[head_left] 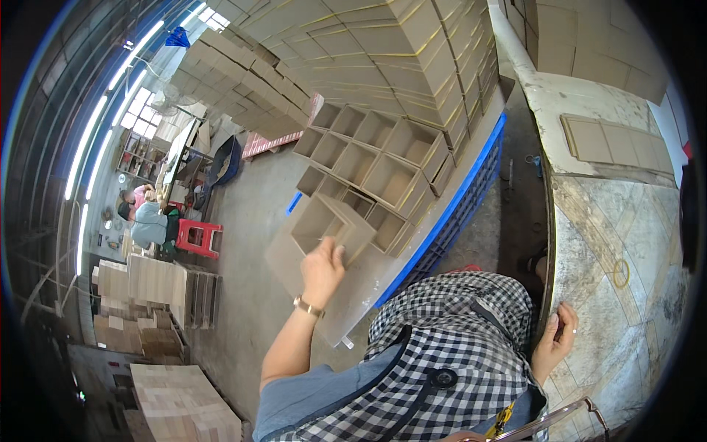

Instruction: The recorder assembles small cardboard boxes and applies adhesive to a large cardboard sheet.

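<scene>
My left hand point(322, 274) grips the near rim of an open brown box point(355, 241), fingers closed on its wall. The box is tilted, its opening toward me, in front of several rows of similar open boxes point(390, 180). These rows stand on a board over a blue pallet point(443, 234); whether the held box touches them I cannot tell. At my right side, my right hand point(556, 342) rests on the edge of a worn, stained table point(589, 228). Its fingers are loosely bent and apart, with nothing visible in them.
Tall stacks of strapped brown boxes point(398, 59) rise behind the open ones. A flat brown panel point(615, 140) and a rubber band point(621, 272) lie on the table. Left across the floor are a red stool point(199, 237), stacked boards point(169, 287) and a person point(149, 223) at a bench.
</scene>
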The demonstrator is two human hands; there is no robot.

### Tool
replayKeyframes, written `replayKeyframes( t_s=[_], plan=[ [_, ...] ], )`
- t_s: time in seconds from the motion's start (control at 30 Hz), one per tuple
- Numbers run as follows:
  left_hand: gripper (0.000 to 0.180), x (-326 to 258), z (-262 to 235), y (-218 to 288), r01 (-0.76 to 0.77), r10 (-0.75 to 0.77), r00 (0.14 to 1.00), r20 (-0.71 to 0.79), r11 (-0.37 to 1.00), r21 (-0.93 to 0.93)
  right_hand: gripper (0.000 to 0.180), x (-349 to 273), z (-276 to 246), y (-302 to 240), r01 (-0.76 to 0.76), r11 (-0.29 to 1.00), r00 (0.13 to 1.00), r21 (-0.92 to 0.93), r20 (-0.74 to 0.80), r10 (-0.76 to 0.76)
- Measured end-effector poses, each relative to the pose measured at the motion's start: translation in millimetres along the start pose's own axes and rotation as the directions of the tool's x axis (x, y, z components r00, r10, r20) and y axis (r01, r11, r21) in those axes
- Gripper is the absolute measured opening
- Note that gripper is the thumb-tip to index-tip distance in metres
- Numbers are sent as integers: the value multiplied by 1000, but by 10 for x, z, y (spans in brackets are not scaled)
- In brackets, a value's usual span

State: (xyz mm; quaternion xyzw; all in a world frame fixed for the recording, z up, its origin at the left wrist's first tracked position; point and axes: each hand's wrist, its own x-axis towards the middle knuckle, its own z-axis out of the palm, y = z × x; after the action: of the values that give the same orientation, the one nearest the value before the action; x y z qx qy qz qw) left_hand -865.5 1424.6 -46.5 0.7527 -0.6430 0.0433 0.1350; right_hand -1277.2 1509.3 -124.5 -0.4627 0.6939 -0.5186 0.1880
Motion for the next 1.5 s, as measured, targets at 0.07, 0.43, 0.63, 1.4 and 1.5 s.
replayKeyframes(
  t_s=[0.07, 0.43, 0.63, 1.4, 1.5],
  plan=[
    [15, 102, 152, -373, 180, -177, 983, -44, 980, 84, 19, 17, -16, 2, 2, 1000, 1000, 6, 10, -2],
    [24, 670, 1573, -2562, 507, -528, 849, 36, 831, 228, 18, -42, -45, 162, 29, 989, 1000, -142, 9, -28],
    [27, 1057, 1964, -2881, 548, -562, 826, 43, 819, 172, 16, -3, -51, 457, 112, 978, 993, -174, -27, -118],
    [34, 1259, 2428, -3251, 701, -620, 584, 524, 59, -711, 7, 142, 161, -251, 116, 941, 974, -318, -150, -170],
    [37, 1599, 1867, -2025, 755, -373, 652, 660, 394, -523, 8, 49, 31, -167, 94, 954, 974, -284, -171, -147]
  ],
)
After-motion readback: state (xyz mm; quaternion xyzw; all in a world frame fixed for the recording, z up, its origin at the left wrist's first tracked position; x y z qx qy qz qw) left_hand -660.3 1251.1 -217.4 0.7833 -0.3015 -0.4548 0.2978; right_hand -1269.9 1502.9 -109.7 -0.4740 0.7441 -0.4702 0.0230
